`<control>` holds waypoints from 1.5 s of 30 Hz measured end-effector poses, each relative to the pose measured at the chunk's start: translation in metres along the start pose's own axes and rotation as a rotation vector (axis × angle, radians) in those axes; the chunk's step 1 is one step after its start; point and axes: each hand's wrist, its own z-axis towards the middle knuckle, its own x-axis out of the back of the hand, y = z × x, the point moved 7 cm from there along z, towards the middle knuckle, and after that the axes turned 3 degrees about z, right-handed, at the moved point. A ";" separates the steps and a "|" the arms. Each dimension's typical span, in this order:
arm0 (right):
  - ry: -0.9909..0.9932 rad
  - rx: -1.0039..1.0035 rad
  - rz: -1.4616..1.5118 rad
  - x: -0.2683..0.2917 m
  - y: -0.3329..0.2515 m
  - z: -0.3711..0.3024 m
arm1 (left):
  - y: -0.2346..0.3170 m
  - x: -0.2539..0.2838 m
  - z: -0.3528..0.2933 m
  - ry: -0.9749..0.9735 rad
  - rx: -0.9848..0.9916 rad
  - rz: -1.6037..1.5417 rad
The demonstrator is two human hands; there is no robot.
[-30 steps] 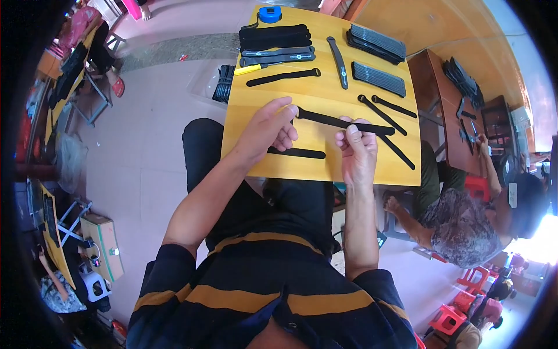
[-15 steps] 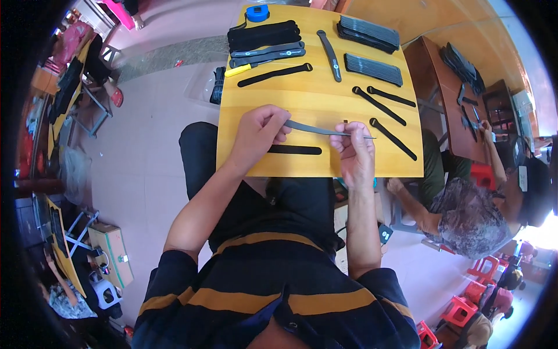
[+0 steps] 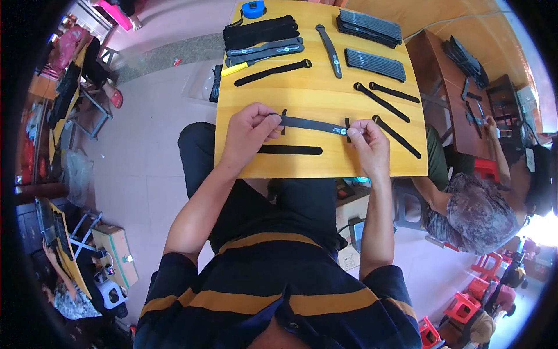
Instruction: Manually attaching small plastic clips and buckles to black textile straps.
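My left hand (image 3: pixel 250 132) pinches one end of a dark grey hook-and-loop strap (image 3: pixel 314 124), and my right hand (image 3: pixel 370 145) pinches its other end, beside a small pale printed mark. The strap is stretched between them above the yellow table (image 3: pixel 331 167), sagging slightly to the right. Two short dark marks, a left one (image 3: pixel 283 129) and a right one (image 3: pixel 347 123), show on the tabletop close to the strap's ends. Nearer me lies a black strap (image 3: pixel 293 150), its left part hidden by my left hand and forearm.
Black straps (image 3: pixel 383 103) lie on the right side; one grey strap (image 3: pixel 329 52) lies farther back. Strap bundles (image 3: pixel 375 64) fill the far right. At far left are a black stack (image 3: pixel 261 33), a yellow-handled tool (image 3: pixel 235 69) and a blue tape measure (image 3: pixel 253 9). A co-worker (image 3: pixel 476 209) sits at right.
The strap has turned from nearly edge-on to show its broad face with the printed mark. My right hand has moved slightly right and nearer me; my left hand has shifted a little left.
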 end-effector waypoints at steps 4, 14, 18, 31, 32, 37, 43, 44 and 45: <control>-0.028 0.016 -0.210 0.005 -0.005 0.017 | -0.006 0.008 0.014 -0.003 -0.010 0.130; -0.032 0.040 -0.222 0.011 0.021 0.058 | -0.017 0.018 0.055 0.043 -0.094 0.380; 0.003 0.025 -0.278 0.013 0.027 0.060 | -0.017 0.015 0.059 0.059 -0.159 0.550; 0.064 0.020 -0.340 0.014 0.026 0.058 | -0.012 0.016 0.062 0.065 -0.171 0.747; 0.059 0.021 -0.337 0.014 0.027 0.058 | -0.013 0.016 0.063 0.061 -0.173 0.743; 0.060 -0.012 -0.311 0.015 0.033 0.060 | -0.018 0.018 0.066 0.073 -0.170 0.758; 0.056 0.028 -0.284 0.017 0.034 0.061 | -0.020 0.016 0.068 0.080 -0.163 0.791; 0.049 0.032 -0.284 0.017 0.035 0.061 | -0.021 0.015 0.069 0.065 -0.159 0.810; 0.043 0.018 -0.264 0.018 0.037 0.062 | -0.021 0.015 0.069 0.050 -0.155 0.829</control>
